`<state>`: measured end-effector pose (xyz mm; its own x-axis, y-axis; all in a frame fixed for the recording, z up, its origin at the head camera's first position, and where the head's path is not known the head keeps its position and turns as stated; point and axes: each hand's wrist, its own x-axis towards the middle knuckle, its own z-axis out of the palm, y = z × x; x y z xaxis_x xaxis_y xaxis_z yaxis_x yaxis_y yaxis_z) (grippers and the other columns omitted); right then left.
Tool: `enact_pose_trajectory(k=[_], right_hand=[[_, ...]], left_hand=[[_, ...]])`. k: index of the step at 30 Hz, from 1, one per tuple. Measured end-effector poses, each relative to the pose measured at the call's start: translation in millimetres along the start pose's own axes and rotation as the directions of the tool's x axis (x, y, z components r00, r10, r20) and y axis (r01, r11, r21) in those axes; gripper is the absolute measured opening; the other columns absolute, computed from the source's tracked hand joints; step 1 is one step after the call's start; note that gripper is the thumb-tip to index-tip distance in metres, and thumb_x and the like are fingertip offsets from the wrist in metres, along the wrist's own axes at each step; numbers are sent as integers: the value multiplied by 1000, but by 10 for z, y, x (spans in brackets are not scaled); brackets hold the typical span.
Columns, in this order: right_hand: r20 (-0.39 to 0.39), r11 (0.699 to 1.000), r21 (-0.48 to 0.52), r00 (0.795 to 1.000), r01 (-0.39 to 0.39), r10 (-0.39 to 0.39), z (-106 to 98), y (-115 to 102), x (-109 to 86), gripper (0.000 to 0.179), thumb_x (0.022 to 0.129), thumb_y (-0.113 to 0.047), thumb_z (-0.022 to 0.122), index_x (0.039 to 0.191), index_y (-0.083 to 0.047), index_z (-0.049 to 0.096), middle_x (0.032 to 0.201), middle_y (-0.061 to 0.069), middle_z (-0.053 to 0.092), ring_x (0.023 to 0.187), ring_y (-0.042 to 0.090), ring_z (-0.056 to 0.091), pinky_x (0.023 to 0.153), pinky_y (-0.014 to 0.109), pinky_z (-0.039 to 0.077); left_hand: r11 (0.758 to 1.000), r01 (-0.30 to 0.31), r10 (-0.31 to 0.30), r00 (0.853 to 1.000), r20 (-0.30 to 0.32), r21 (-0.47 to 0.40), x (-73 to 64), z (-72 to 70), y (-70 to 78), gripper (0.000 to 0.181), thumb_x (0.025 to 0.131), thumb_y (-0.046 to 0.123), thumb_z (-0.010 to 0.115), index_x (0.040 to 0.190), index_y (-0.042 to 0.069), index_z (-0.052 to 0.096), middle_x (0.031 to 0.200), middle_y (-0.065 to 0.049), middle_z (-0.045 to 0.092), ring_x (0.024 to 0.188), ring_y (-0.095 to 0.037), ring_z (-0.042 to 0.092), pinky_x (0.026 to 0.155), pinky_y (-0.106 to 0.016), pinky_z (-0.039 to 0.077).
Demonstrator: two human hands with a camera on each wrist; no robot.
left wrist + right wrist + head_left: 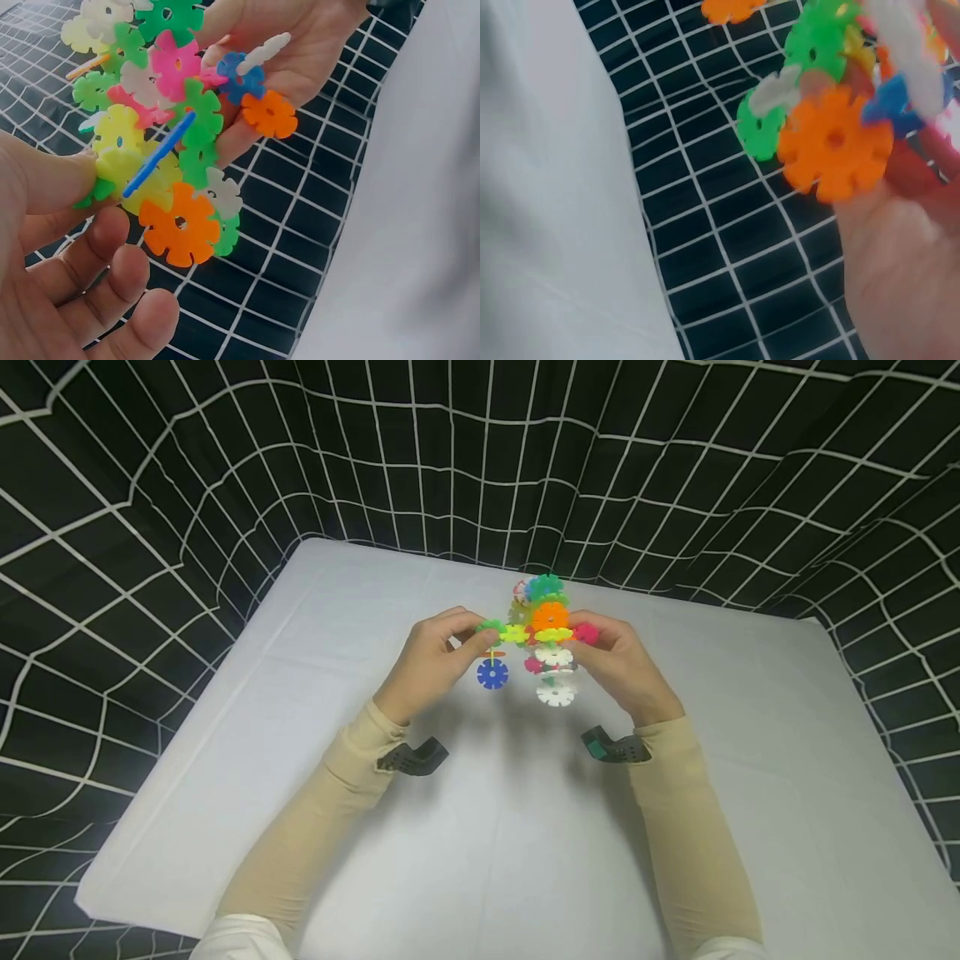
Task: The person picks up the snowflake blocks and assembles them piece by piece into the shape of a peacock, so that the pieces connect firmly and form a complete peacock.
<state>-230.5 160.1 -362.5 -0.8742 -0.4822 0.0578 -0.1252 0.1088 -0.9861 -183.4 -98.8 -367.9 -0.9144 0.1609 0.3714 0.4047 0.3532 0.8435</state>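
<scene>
Both hands hold up a cluster of interlocking snowflake discs (550,615) over the far part of the table. My left hand (426,662) pinches a green disc (491,627) at the cluster's left end between thumb and index finger. Below that grip hangs a blue disc (492,674). On the other side, my right hand (624,670) grips the cluster with thumb and fingers, near a pink disc (586,634). White discs (555,695) hang at the lower end. In the left wrist view, an orange disc (180,223) and a blue disc seen edge-on (159,156) stick out.
A white-covered table (480,827) lies under the hands. Black curtains with a white grid (480,452) stand close behind its far edge and along the sides. Dark wrist mounts (420,757) jut inward from both tan sleeves (300,827).
</scene>
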Motion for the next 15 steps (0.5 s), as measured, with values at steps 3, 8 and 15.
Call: enact_pose_trajectory(k=[3, 8, 15], right_hand=[[-13, 999, -37, 1000, -13, 13, 21, 6, 27, 21, 99, -13, 63, 117, -12, 72, 114, -1, 69, 110, 21, 59, 95, 25, 55], [-35, 1000, -31, 999, 5, -6, 51, 27, 62, 14, 98, -11, 65, 107, -15, 75, 107, -3, 70, 107, 21, 59, 90, 24, 57], [-106, 999, -14, 993, 44, -45, 140, 46, 65, 12, 96, -11, 69, 105, -13, 76, 104, -4, 74, 108, 21, 62, 90, 24, 58]], left_hand=[[1000, -8, 8, 1000, 7, 8, 5, 5, -25, 18, 99, 22, 67, 102, 7, 75, 89, -3, 68, 82, -14, 58, 71, -29, 48], [999, -14, 13, 999, 34, 28, 0, 20, -39, 16, 98, 21, 68, 101, 7, 75, 86, -3, 64, 82, -16, 55, 67, -29, 44], [999, -22, 22, 1000, 15, 40, -7, 21, -26, 15, 97, 18, 69, 102, 5, 76, 85, -4, 65, 79, -16, 55, 71, -33, 48]])
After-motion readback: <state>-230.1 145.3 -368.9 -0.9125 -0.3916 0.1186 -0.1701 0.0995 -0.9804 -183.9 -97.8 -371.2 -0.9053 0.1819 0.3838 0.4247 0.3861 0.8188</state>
